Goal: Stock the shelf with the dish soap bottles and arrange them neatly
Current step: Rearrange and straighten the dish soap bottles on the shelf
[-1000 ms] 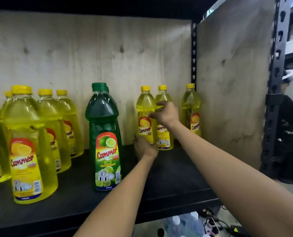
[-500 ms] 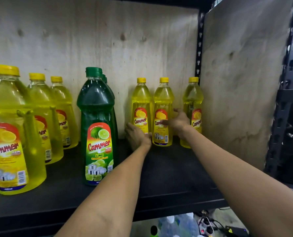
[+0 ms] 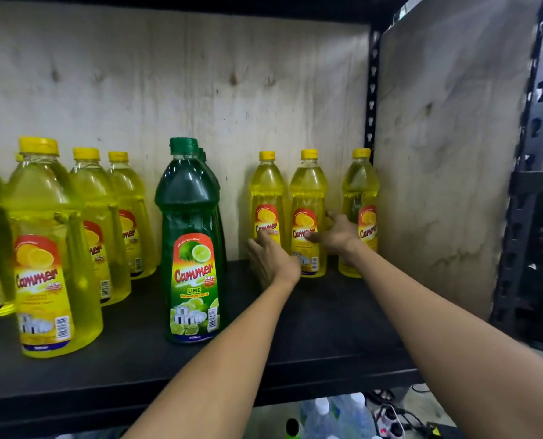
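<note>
Three small yellow dish soap bottles stand upright at the back right of the black shelf (image 3: 327,327). My left hand (image 3: 271,259) wraps the lower part of the left small bottle (image 3: 267,191), fingers up against its label. My right hand (image 3: 336,234) grips the middle small bottle (image 3: 308,191) at label height, thumb in front and fingers behind its right side. The third small bottle (image 3: 360,185) stands untouched just right of that hand, near the side panel.
A tall green lime bottle (image 3: 191,217) stands mid-shelf with more green ones behind it. Several large yellow bottles (image 3: 48,236) fill the left. Plywood panels close the back and the right side (image 3: 438,153). A metal upright (image 3: 530,160) stands at the right. Capped bottles (image 3: 327,410) sit below.
My right hand slid down from the middle bottle's neck to its label. My left hand rose from the shelf onto the left small bottle. The view moved closer.
</note>
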Motion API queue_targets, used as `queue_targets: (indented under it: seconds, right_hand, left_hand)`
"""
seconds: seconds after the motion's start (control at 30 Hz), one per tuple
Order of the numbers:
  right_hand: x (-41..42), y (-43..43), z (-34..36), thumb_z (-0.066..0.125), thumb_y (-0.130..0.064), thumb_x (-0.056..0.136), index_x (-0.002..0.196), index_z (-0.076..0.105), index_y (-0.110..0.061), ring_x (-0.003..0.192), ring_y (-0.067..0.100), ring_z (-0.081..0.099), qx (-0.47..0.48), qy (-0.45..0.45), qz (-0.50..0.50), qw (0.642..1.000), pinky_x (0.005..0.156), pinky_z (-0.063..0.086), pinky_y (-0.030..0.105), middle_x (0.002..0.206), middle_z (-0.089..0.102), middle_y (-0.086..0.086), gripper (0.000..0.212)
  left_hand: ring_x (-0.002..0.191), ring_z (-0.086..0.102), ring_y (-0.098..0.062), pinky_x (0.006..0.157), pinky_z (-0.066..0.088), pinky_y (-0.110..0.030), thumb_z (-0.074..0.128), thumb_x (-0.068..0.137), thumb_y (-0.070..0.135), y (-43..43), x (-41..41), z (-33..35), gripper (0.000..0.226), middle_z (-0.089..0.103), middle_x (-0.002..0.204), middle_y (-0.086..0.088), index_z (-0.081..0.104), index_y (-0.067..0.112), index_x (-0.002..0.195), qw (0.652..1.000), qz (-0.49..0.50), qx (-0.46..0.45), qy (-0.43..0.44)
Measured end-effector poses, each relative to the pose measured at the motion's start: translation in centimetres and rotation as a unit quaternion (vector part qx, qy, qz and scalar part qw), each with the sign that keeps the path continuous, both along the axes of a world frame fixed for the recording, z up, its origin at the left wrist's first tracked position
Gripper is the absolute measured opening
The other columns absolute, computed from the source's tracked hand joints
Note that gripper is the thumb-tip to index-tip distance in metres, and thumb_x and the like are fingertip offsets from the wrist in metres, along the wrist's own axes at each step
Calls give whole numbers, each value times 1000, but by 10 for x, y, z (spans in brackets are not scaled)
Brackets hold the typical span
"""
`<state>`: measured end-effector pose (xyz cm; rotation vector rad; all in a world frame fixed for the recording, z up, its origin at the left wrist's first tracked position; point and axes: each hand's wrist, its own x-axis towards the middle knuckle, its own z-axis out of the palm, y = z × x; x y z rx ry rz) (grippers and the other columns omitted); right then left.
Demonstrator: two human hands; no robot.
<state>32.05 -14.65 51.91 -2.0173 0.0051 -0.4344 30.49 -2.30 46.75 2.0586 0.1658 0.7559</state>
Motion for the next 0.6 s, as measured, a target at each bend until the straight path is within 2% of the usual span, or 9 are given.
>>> queue_targets:
  seconds: [0.07,0.17,0.2,0.27,0.3,0.47,0.6]
  right_hand:
    - [-7,-6,-1,84,-23,77,153,34,-18,130,30,55,-5,9,24,1000,103,50,46,145,54,11,91]
    - [-24,-13,-1,82,-14,79,155,29,-15,110,20,64,53,31,108,992,78,61,34,144,54,14,93]
    - [-29,-13,0,80,-11,80,156,26,-14,111,21,63,68,42,135,988,78,60,34,145,53,15,93]
    - [-38,-10,1,77,-7,82,157,21,-14,126,30,56,84,63,173,979,91,55,43,147,50,17,94]
    - [-42,-7,2,76,-5,83,157,20,-14,130,33,54,96,70,189,975,91,54,44,148,49,18,94]
    - [-54,13,0,72,-2,86,157,23,-17,122,32,59,103,83,247,960,83,56,39,141,54,18,87]
    - [-52,23,-4,73,-5,86,155,27,-19,122,32,60,94,75,252,960,95,54,47,139,55,17,84]
  left_hand:
    - [137,37,-32,110,36,-42,77,80,23,-1,-5,-3,72,38,144,-11,40,19,142,996,-78,-10,34]
    - [135,44,-29,109,42,-42,84,74,31,1,-19,-7,89,45,144,-7,36,19,147,985,-148,-11,86]
    - [132,47,-28,107,44,-42,86,71,33,3,-25,-8,93,48,142,-7,34,19,148,984,-154,-4,92]
    - [130,49,-29,105,45,-41,87,70,35,7,-36,-11,96,50,141,-8,33,18,147,987,-139,5,85]
    - [131,49,-30,105,44,-42,86,71,37,10,-41,-13,96,50,142,-9,33,18,148,989,-123,10,77]
    - [135,42,-34,109,39,-44,85,72,39,26,-60,-17,100,41,145,-15,26,11,149,996,-61,17,64]
    - [135,43,-35,108,40,-47,82,77,35,32,-66,-15,94,39,146,-16,26,9,147,995,-51,36,81]
